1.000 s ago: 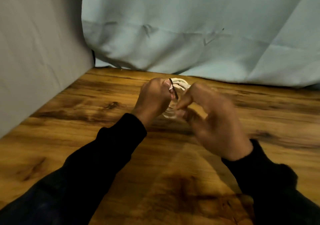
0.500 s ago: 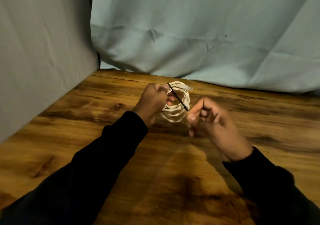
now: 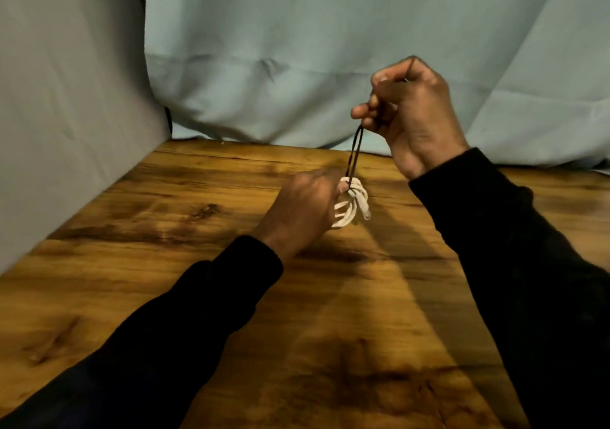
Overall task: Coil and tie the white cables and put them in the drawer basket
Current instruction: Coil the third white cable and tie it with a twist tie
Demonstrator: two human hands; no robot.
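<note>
A small coil of white cable (image 3: 354,203) hangs just above the wooden table (image 3: 165,247), near its middle. My left hand (image 3: 302,211) grips the coil's left side, and its fingers hide part of the loops. A thin dark tie (image 3: 355,153) runs up from the top of the coil, stretched taut as two strands. My right hand (image 3: 407,112) is raised above and to the right of the coil and pinches the tie's upper end between thumb and fingers. No drawer basket is in view.
A pale blue cloth (image 3: 330,49) hangs behind the table's far edge. A grey panel (image 3: 66,98) closes off the left side. Both dark sleeves reach in from the bottom of the view.
My right hand has risen from beside the coil to well above it, drawing the dark tie up and taut. My left hand still holds the coil, now slightly lower and further right.
</note>
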